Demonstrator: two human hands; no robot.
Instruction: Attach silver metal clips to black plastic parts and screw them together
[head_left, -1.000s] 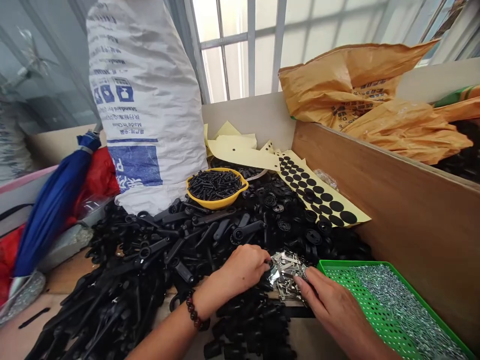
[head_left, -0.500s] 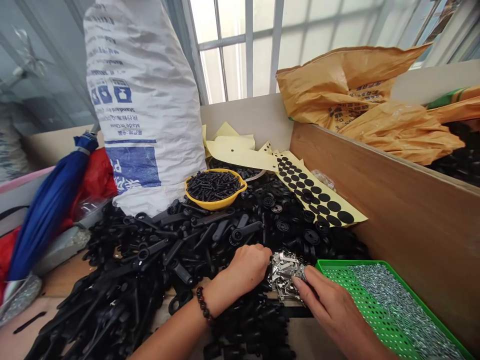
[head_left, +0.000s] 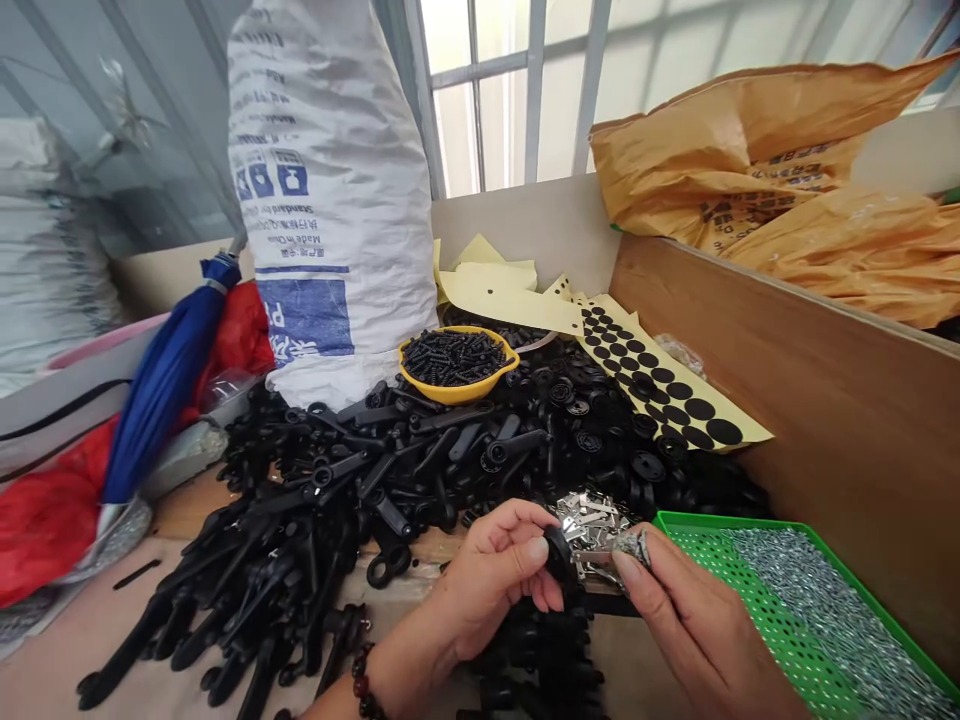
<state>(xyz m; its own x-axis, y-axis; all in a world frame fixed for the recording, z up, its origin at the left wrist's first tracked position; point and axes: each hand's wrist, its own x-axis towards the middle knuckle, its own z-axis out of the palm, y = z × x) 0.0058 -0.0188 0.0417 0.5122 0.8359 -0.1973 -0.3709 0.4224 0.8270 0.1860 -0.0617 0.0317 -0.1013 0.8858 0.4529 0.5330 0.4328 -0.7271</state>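
My left hand [head_left: 499, 560], with a beaded bracelet at the wrist, is closed on a round black plastic part [head_left: 559, 555] between thumb and fingers. Opposite it, my right hand [head_left: 694, 620] pinches a small flat metal strip [head_left: 596, 557], pointing toward the black part. Something grey and mottled [head_left: 634, 547] shows at the right fingertips; I cannot tell what it is. Just behind both hands lies a pile of shiny metal pieces [head_left: 592, 515]. Black lever-like parts [head_left: 382, 470] are heaped to the left, and round black parts [head_left: 645, 465] lie farther back.
A green perforated tray [head_left: 720, 570] of small metal pins stands at right, by a wooden partition [head_left: 847, 370]. Behind the heap are a yellow bowl [head_left: 457, 392] of black screw-like pieces, sticker sheets [head_left: 739, 435] and a white sack [head_left: 337, 200]. A blue umbrella [head_left: 165, 380] leans at left.
My left hand has turned and moved slightly; the round black part now shows in it. My right hand has drawn back from the metal pile with a strip. The view has swung left.
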